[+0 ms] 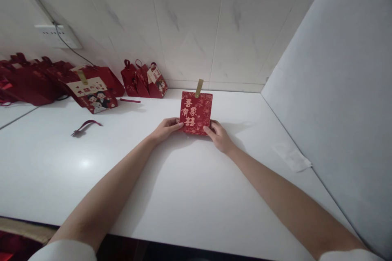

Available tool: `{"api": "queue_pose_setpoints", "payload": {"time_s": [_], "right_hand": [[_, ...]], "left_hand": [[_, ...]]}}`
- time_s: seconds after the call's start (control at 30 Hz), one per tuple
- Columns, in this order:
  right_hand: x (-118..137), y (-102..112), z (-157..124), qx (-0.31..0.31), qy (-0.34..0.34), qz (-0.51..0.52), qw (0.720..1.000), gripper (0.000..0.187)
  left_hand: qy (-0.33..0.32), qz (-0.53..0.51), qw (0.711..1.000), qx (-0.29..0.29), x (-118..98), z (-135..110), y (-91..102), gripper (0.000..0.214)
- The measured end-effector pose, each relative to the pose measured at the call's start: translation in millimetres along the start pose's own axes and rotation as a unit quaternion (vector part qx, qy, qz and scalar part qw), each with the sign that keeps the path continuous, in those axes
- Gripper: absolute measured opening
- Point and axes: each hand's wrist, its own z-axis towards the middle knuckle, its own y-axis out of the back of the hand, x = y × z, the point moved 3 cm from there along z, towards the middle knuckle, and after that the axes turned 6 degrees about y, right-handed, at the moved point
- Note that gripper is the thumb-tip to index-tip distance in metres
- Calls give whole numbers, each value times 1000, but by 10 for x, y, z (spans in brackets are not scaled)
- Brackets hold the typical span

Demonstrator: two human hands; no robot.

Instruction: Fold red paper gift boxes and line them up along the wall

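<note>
A flat red paper box [196,112] with gold characters and a gold tab at its top stands on the white table [171,187], near the back wall. My left hand [165,129] grips its lower left corner, fingers closed on the edge. My right hand [219,135] grips the lower right corner in the same way. Both forearms reach forward across the table.
Three small red gift boxes [143,79] stand by the wall at the back. A larger red box [92,94] and a pile of flat red boxes [30,79] lie at the left. A red ribbon [85,125] lies loose. A white paper slip [292,157] lies by the right wall.
</note>
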Motion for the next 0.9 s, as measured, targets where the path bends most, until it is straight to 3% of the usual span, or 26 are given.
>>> {"api": "queue_pose_setpoints", "payload": {"time_s": [0.9], "right_hand": [[4, -36, -13, 16, 15, -32, 999, 33]], "left_hand": [[-1, -12, 1000, 24, -51, -24, -32, 40]]}}
